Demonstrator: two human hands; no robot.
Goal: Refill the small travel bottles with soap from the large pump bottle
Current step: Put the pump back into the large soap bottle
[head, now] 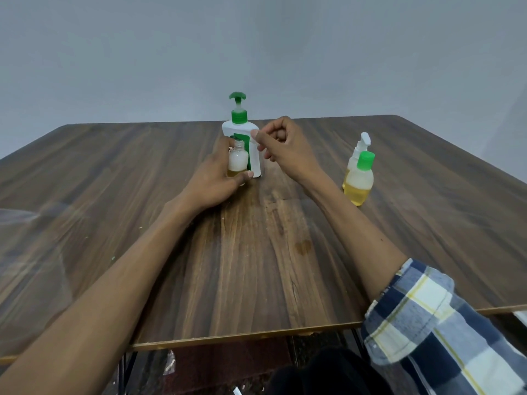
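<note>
Two bare forearms reach forward from the near edge of the wooden tabletop point(256, 266), the right one coming out of a rolled plaid sleeve point(433, 317) in blue, white and yellow. Below the near edge, the floor shows a small clear wrapper point(169, 363) and some dark shapes too dim to name.

Farther in, near the middle of the board, the left hand point(212, 178) wraps its grip around a small uncapped travel bottle point(237, 161), thumb across the lower front and fingers behind it. This bottle stands upright, its open neck up, with a little yellow liquid at the bottom and pale foam above that.

Beside it, the right hand point(281, 143) hovers above the board with its fingers curled in, thumb and forefinger pressed together as in a pinch. Whether something small sits between them I cannot tell.

Out to the right, well apart from both hands, two more small bottles stand close together: the nearer has a green cap point(359, 178) and yellow liquid, and the one just behind it carries a white spray top point(360, 149).

Just behind the held bottle stands the large pump bottle point(241, 132), white with a green label, green collar and green pump head, upright and untouched. A plain grey wall point(256, 47) rises beyond the far edge.
</note>
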